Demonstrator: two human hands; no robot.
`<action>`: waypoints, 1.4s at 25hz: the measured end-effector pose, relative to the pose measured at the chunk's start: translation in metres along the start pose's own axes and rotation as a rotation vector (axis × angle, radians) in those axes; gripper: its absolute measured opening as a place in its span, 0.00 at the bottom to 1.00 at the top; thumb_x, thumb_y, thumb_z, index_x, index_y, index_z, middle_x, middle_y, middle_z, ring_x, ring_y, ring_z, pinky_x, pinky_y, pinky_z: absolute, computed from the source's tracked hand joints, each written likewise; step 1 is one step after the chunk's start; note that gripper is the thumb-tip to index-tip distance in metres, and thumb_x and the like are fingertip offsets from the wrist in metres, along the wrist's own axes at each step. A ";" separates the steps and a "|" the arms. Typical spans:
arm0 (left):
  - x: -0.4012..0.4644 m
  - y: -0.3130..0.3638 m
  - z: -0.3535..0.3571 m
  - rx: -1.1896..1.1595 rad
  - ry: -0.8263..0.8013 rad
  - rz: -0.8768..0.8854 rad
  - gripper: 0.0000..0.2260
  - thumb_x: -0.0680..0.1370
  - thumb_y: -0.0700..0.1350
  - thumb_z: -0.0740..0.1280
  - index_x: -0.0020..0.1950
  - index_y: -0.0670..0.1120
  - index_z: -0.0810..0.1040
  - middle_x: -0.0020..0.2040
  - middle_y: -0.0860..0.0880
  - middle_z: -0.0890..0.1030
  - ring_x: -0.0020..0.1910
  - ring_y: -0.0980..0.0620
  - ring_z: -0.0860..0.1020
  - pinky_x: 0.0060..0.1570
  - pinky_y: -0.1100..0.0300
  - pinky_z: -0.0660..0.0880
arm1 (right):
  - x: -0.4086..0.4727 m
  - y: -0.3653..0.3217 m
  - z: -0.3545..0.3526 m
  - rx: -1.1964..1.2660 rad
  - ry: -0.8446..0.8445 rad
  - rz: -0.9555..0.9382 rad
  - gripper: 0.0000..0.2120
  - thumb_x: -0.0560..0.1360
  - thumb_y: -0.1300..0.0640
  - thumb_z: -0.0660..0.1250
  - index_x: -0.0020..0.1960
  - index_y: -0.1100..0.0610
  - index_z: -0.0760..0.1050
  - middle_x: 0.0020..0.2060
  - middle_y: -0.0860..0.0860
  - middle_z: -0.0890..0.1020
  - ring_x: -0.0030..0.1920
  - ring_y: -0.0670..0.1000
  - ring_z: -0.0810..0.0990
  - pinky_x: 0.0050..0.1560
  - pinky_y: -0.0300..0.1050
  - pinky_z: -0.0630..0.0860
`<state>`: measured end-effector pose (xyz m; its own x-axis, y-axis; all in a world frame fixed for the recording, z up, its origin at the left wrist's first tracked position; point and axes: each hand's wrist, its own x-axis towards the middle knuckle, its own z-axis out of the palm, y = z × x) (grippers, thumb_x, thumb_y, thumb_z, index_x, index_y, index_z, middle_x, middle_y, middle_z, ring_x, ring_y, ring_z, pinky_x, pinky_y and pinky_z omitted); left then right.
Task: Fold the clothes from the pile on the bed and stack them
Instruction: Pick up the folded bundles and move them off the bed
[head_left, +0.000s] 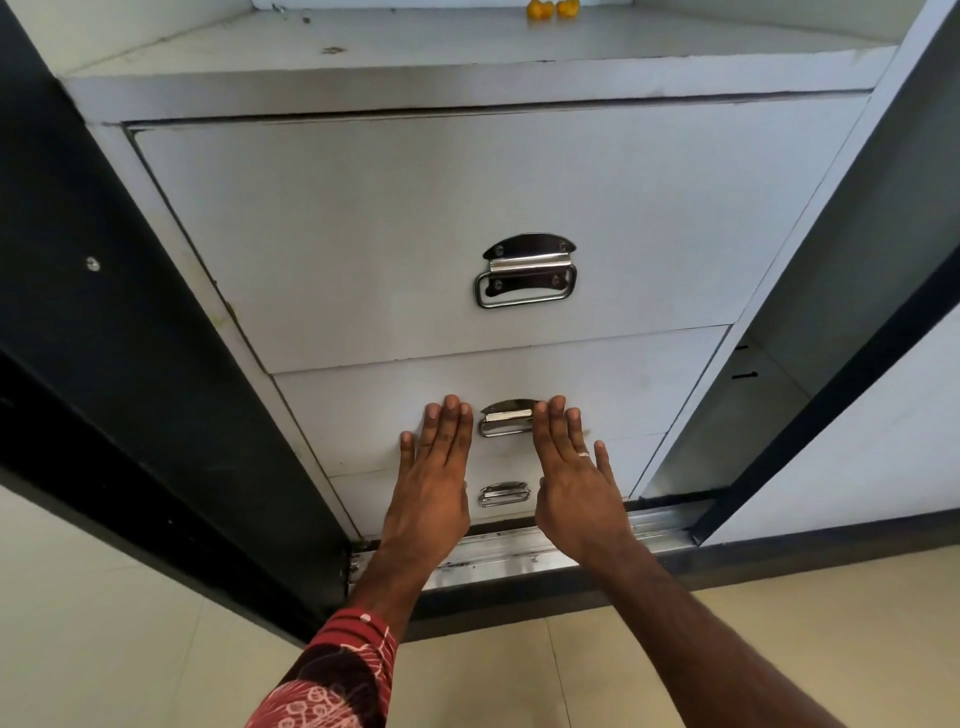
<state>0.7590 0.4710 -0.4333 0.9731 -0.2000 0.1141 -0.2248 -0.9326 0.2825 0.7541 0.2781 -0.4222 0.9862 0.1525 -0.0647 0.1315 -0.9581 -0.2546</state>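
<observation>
No clothes, pile or bed are in view. I face a white wardrobe unit with three drawers. My left hand (434, 467) and my right hand (571, 473) lie flat with straight fingers against the front of the middle drawer (363, 410), one on each side of its metal drop handle (506, 418). Neither hand holds anything. A ring sits on a finger of my right hand. All three drawers look pushed in.
The large top drawer (363, 234) has a chrome handle (524, 270); the small bottom drawer carries a handle (503, 493) too. Black sliding-door frames (104, 338) flank the unit above a metal floor track (519, 551). Two orange objects (551, 9) sit on the shelf above. Beige floor tiles lie below.
</observation>
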 end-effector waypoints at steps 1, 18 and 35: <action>0.000 0.001 0.000 -0.002 0.001 0.000 0.51 0.82 0.39 0.63 0.69 0.58 0.15 0.72 0.56 0.17 0.72 0.55 0.18 0.72 0.51 0.25 | 0.001 0.000 0.000 -0.003 -0.003 0.002 0.49 0.82 0.59 0.59 0.72 0.46 0.15 0.74 0.46 0.20 0.77 0.51 0.24 0.81 0.60 0.40; -0.023 0.114 -0.191 -0.098 0.070 0.046 0.16 0.77 0.43 0.72 0.65 0.44 0.79 0.54 0.45 0.86 0.46 0.43 0.85 0.49 0.50 0.83 | -0.066 -0.046 -0.210 0.000 -0.084 0.048 0.28 0.81 0.57 0.63 0.80 0.52 0.63 0.79 0.51 0.68 0.72 0.55 0.74 0.70 0.59 0.72; 0.154 0.537 -0.717 0.487 0.510 1.184 0.22 0.73 0.40 0.74 0.68 0.47 0.80 0.71 0.46 0.77 0.75 0.43 0.70 0.71 0.42 0.67 | -0.186 0.037 -0.781 0.401 0.819 0.302 0.22 0.81 0.63 0.67 0.74 0.59 0.71 0.70 0.55 0.78 0.68 0.56 0.78 0.70 0.44 0.70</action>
<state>0.7522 0.1550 0.4186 0.0654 -0.9081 0.4136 -0.7554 -0.3159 -0.5740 0.6542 0.0253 0.3337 0.7571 -0.4493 0.4743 -0.0339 -0.7521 -0.6582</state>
